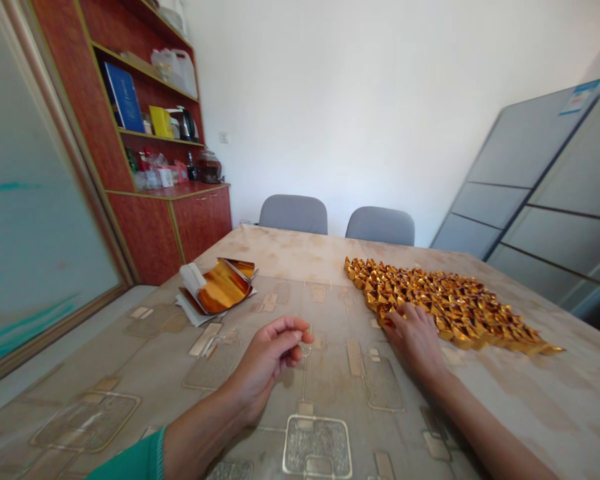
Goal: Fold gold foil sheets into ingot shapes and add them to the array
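A large patch of folded gold paper pieces (445, 300) lies in rows on the table's right half. My right hand (416, 333) rests flat at the patch's near left corner, fingers stretched out and touching the nearest pieces. My left hand (270, 357) hovers over the table's middle with fingers curled into a loose pinch; nothing shows in them. A stack of gold foil sheets (223, 287) on white paper lies further left, curled upward.
The table (320, 427) has a beige patterned cover. Two grey chairs (294, 213) stand at its far side. A red wooden cabinet (180, 213) with cluttered shelves stands at the left. Grey panels (545, 193) lean against the wall at the right.
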### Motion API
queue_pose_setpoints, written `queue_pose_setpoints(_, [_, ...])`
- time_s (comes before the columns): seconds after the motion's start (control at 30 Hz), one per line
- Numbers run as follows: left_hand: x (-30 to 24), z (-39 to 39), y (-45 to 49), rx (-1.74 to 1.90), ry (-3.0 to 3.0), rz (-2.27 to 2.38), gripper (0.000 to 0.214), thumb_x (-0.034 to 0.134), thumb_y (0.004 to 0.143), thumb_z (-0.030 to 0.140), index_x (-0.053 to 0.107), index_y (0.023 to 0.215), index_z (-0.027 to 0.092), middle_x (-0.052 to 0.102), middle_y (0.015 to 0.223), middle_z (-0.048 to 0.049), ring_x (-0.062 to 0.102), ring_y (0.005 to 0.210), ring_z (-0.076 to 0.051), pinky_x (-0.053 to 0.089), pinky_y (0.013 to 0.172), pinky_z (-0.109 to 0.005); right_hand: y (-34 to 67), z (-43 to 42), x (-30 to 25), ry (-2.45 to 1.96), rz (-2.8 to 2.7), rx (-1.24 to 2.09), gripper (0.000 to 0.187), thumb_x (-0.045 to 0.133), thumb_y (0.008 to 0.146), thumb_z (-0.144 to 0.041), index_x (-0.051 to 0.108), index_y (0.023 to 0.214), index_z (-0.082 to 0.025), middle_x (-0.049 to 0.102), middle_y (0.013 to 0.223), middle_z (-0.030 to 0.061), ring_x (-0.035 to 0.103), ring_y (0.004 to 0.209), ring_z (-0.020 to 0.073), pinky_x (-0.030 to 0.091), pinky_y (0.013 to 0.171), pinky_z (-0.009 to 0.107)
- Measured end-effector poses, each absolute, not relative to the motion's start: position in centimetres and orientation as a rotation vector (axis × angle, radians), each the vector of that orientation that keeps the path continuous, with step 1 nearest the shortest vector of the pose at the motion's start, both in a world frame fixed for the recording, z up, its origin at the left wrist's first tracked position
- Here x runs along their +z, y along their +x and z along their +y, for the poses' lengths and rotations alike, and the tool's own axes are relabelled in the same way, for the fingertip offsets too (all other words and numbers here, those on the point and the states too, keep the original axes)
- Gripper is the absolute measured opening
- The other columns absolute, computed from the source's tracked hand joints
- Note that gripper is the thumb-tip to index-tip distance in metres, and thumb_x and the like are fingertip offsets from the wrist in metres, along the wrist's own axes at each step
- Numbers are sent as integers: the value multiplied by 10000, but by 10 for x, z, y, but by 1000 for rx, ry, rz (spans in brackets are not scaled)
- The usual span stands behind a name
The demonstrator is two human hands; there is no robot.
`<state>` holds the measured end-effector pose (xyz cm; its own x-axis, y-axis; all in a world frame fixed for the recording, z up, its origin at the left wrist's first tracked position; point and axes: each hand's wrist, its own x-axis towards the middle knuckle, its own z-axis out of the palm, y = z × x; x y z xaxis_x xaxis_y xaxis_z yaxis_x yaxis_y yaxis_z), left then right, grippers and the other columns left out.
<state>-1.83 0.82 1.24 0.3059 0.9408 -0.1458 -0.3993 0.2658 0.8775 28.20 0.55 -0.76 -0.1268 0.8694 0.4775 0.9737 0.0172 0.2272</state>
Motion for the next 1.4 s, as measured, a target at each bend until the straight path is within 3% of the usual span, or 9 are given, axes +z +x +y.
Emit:
queue_pose_setpoints(0.57, [12, 27, -27, 1113, 1092, 919, 148, 626, 734, 220, 645, 865, 155, 703, 802, -53, 567, 580, -100, 432, 560, -207, 284, 14, -15, -1829, -2021, -807, 170, 575, 881, -342, 677, 904, -209, 608, 952, 92, 524, 895, 284, 345, 743, 385])
queue_pose_setpoints(0.67, [19, 51, -49, 1190, 1724, 1320, 178, 516, 800, 199, 654, 902, 151, 718, 878, -75, 631, 701, -157, 482, 649, -259, 290, 14, -19, -1711, -2026, -818, 221, 507, 915, -339, 684, 861, -219, 621, 944, 89, 538, 870, 276, 342, 725, 387])
queue_pose_setpoints(0.73, [25, 69, -72, 1231, 1848, 1475, 202, 506, 806, 170, 664, 932, 161, 716, 951, -83, 641, 868, -209, 481, 801, -324, 292, 13, -18, -1643, -1999, -830, 260, 476, 929, -356, 685, 852, -224, 633, 932, 88, 547, 851, 275, 342, 717, 390])
queue_pose_setpoints(0.8, [29, 83, -95, 1249, 1956, 1609, 255, 517, 796, 124, 666, 994, 185, 674, 1136, -91, 554, 1130, -256, 373, 998, -385, 290, 11, -16, -1590, -1984, -812, 288, 458, 934, -375, 683, 841, -222, 643, 910, 87, 555, 830, 272, 346, 711, 390])
queue_pose_setpoints(0.9, [24, 93, -118, 1153, 2093, 1793, 252, 605, 752, 111, 684, 981, 182, 637, 1226, -120, 428, 1280, -348, 208, 1092, -474, 283, 7, -13, -1536, -1991, -723, 305, 437, 937, -377, 680, 839, -219, 660, 892, 88, 570, 823, 265, 360, 711, 384])
queue_pose_setpoints(1.0, [12, 95, -121, 965, 2197, 1925, 226, 691, 697, 112, 697, 909, 189, 676, 1147, -145, 411, 1287, -385, 120, 1102, -525, 274, 5, -13, -1498, -2025, -608, 285, 442, 933, -360, 682, 853, -228, 679, 911, 84, 591, 832, 259, 377, 719, 379])
queue_pose_setpoints(1.13, [1, 95, -115, 773, 2266, 2070, 272, 642, 745, 105, 676, 998, 198, 639, 1234, -156, 424, 1276, -356, 31, 1095, -559, 272, 6, -19, -1468, -2080, -498, 236, 487, 917, -343, 691, 859, -241, 695, 926, 75, 616, 855, 261, 408, 749, 385])
queue_pose_setpoints(1.3, [-2, 98, -116, 584, 2265, 2181, 185, 533, 844, 176, 704, 912, 199, 723, 1017, -148, 613, 1008, -326, 71, 1073, -556, 276, 8, -22, -1455, -2087, -437, 227, 497, 917, -334, 694, 872, -232, 708, 922, 76, 632, 847, 263, 434, 769, 395])
queue_pose_setpoints(1.4, [-1, 101, -118, 515, 2258, 2213, 248, 476, 887, 217, 716, 826, 205, 743, 903, -131, 646, 893, -307, 144, 1047, -545, 276, 8, -22, -1442, -2090, -410, 237, 494, 919, -337, 696, 861, -227, 713, 902, 78, 642, 834, 259, 447, 768, 392])
